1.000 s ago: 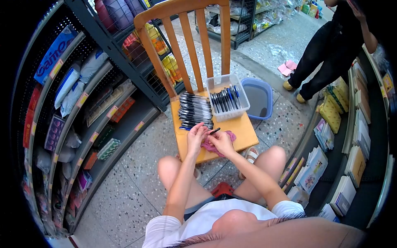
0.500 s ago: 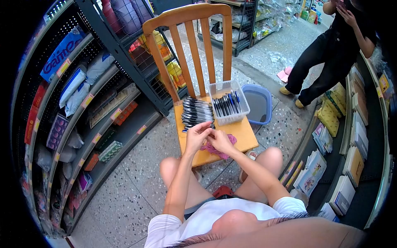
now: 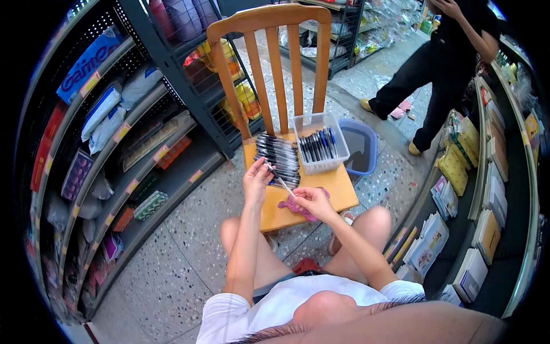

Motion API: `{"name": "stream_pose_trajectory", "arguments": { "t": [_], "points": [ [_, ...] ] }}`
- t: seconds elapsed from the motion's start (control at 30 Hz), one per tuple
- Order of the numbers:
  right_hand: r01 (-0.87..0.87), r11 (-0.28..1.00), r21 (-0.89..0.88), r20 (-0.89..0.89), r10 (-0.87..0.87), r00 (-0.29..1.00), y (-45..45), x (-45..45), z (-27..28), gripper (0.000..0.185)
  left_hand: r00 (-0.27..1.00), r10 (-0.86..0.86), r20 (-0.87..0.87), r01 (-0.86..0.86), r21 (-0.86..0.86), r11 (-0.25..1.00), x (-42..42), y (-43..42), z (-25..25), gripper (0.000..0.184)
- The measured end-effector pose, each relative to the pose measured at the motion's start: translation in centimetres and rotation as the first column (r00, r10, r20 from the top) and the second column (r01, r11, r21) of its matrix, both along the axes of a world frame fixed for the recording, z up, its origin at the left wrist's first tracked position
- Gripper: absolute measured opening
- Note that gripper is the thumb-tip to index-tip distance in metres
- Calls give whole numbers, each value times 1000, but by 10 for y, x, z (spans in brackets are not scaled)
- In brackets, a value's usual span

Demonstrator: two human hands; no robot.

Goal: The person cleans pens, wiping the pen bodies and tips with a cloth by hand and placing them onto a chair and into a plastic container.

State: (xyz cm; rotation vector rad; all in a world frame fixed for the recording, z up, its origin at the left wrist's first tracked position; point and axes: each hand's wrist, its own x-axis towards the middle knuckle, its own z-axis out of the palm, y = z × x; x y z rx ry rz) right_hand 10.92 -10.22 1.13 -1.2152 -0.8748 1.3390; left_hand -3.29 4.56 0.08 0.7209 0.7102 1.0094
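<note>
1. Holds one slim black-and-clear plastic pen (image 3: pixel 285 186) aslant over the near side of a light wooden chair (image 3: pixel 342 194); pinches the dark end in the left hand (image 3: pixel 254 182), the pale end in the right hand (image 3: pixel 314 202). Hands apart.
2. Looks mid-job: lies in a close row of black-and-clear pens (image 3: pixel 278 152), stands in a clear plastic box (image 3: pixel 325 167). Cannot tell which are finished.
3. Has a crumpled pink cloth (image 3: pixel 303 214) beneath the right hand, near the front edge.
4. Meets the box wall beside the row; seems to allow more reach toward the near-right corner.
</note>
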Motion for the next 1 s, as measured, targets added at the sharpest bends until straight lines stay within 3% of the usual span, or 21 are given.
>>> {"name": "stream_pose_trajectory", "arguments": {
  "t": [0.27, 0.37, 0.67, 0.83, 0.93, 1.0],
  "points": [
    [102, 994, 42, -191, -92, 977, -9, 12, -1, 17, 988, -152, -28, 152, -7, 988, 23, 14, 16, 26],
    [148, 985, 84, -146, -135, 980, -9, 23, 4, 17, 971, -231, -62, 232, 8, 973, 41, 24, 26, 28],
    [303, 932, 200, 241, -346, 907, 6, 72, 20, 12, 906, -384, -180, 399, 53, 916, 117, 57, 54, 32],
    [326, 913, 245, 490, -406, 771, 14, 102, 47, 14, 879, -438, -187, 452, 41, 891, 158, 77, 51, 30],
    [217, 839, 499, 703, -539, 464, 23, 121, 41, 11, 870, -433, -235, 448, 10, 894, 183, 88, 42, 30],
    [183, 854, 488, 785, -521, 336, 24, 127, 45, 11, 855, -432, -286, 451, -2, 893, 197, 92, 34, 31]
  ]
}}
